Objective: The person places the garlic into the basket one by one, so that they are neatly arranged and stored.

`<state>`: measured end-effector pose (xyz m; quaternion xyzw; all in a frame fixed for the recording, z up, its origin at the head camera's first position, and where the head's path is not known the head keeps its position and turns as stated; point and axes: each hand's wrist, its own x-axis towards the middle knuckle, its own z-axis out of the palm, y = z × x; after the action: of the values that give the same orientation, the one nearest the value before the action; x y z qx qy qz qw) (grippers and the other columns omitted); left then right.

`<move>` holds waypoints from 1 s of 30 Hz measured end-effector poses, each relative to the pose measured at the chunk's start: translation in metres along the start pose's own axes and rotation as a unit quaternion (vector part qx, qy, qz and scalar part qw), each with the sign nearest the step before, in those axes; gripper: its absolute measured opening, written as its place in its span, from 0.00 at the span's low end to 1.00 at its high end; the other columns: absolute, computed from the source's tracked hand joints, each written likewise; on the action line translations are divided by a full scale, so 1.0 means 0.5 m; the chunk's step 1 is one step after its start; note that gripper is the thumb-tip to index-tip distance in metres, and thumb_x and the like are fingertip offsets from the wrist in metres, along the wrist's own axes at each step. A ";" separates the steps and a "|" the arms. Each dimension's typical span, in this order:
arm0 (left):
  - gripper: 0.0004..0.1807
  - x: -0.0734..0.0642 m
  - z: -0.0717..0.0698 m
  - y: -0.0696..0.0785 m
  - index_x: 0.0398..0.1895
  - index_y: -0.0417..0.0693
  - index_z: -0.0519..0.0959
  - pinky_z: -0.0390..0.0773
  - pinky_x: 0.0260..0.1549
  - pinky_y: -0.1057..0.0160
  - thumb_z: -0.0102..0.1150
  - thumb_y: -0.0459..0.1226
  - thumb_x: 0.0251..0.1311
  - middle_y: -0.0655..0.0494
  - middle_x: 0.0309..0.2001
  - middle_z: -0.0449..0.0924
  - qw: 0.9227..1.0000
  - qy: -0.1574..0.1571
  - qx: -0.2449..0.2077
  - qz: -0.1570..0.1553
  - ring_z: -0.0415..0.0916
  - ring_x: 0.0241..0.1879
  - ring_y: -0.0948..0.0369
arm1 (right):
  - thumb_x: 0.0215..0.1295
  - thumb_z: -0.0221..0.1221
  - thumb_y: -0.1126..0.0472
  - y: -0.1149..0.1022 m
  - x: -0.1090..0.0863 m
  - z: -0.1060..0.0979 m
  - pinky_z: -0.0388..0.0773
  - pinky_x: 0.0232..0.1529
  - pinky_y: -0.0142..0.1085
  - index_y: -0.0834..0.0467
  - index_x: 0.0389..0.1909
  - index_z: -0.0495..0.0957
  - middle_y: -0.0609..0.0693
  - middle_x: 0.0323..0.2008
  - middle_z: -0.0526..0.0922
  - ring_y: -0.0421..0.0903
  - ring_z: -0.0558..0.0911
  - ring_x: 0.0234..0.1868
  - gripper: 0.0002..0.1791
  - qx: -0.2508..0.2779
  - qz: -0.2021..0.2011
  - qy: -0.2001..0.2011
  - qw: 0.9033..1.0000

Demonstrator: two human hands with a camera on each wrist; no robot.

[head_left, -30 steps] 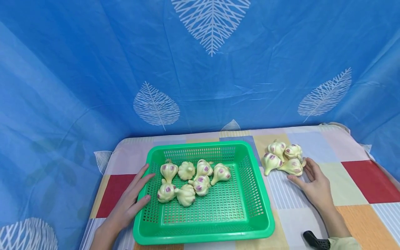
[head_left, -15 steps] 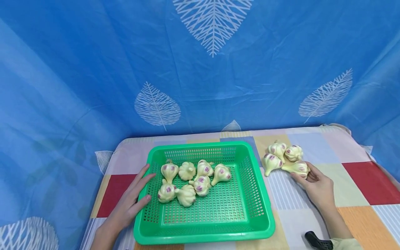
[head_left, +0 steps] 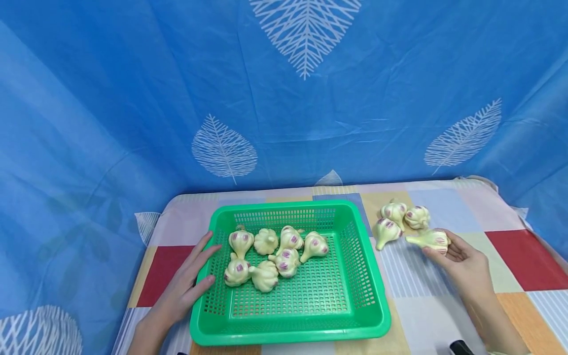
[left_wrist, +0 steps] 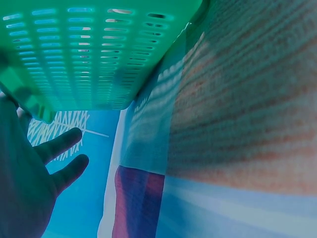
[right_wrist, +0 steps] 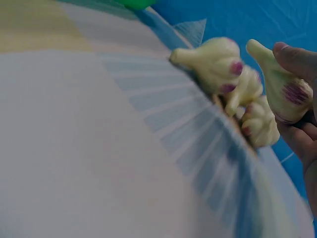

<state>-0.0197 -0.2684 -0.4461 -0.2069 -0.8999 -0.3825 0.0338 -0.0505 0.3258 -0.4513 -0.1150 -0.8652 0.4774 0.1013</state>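
My right hand (head_left: 466,259) pinches a garlic bulb (head_left: 430,240) between thumb and fingers, its pale stem pointing left. In the right wrist view the held garlic bulb (right_wrist: 285,89) shows purple streaks, and it is lifted beside the others. Three more garlic bulbs (head_left: 393,212) lie clustered on the cloth just left of that hand. At the left side of a green plastic basket (head_left: 293,337), my left hand (head_left: 177,288) rests with fingers spread over the rim. Several garlic bulbs (head_left: 265,276) sit in the basket's left and back part.
A patchwork-patterned cloth (head_left: 412,315) covers the table. Blue curtain (head_left: 337,133) with white leaf prints hangs behind and at both sides. A black object (head_left: 460,347) shows by the right forearm.
My right hand has taken hold of the nearest garlic bulb of the right cluster and drawn it right, up off the cloth. The left hand and basket have stayed in place.
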 end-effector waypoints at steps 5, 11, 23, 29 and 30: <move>0.37 0.001 -0.001 0.000 0.76 0.50 0.64 0.78 0.52 0.42 0.60 0.39 0.62 0.55 0.80 0.46 1.000 0.002 0.001 0.002 0.48 0.75 0.57 | 0.60 0.73 0.60 -0.051 0.000 -0.014 0.76 0.37 0.17 0.71 0.70 0.66 0.74 0.58 0.75 0.17 0.76 0.41 0.41 -0.037 -0.070 -0.040 0.996; 0.36 0.001 0.001 0.000 0.76 0.50 0.64 0.78 0.52 0.41 0.60 0.39 0.62 0.56 0.80 0.46 1.000 0.004 0.001 0.002 0.48 0.75 0.56 | 0.60 0.72 0.57 -0.124 -0.008 -0.014 0.77 0.36 0.19 0.70 0.71 0.66 0.76 0.62 0.72 0.18 0.76 0.41 0.42 -0.050 -0.083 -0.104 0.990; 0.37 0.001 0.002 0.000 0.76 0.51 0.64 0.80 0.50 0.44 0.61 0.39 0.62 0.56 0.80 0.46 1.000 0.006 0.003 0.002 0.49 0.75 0.55 | 0.60 0.73 0.53 -0.254 -0.036 0.025 0.81 0.39 0.25 0.69 0.69 0.68 0.67 0.56 0.80 0.46 0.85 0.49 0.42 -0.051 -0.130 -0.183 0.973; 0.37 -0.001 0.003 -0.001 0.76 0.51 0.64 0.81 0.49 0.46 0.61 0.39 0.61 0.55 0.80 0.46 1.000 0.009 0.005 0.001 0.49 0.75 0.54 | 0.61 0.71 0.50 -0.300 -0.043 0.069 0.83 0.45 0.39 0.67 0.68 0.71 0.63 0.55 0.82 0.56 0.84 0.52 0.39 -0.046 -0.154 -0.233 0.959; 0.37 -0.001 0.003 0.000 0.76 0.50 0.64 0.81 0.49 0.45 0.61 0.39 0.61 0.55 0.80 0.46 1.000 0.010 0.006 0.001 0.50 0.75 0.54 | 0.61 0.71 0.49 -0.306 -0.045 0.078 0.83 0.46 0.40 0.66 0.68 0.72 0.61 0.55 0.83 0.55 0.84 0.52 0.39 -0.049 -0.159 -0.241 0.956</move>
<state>-0.0192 -0.2674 -0.4475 -0.2042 -0.9015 -0.3789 0.0445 -0.0560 0.2086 -0.3430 0.1376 -0.8932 0.4260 -0.0417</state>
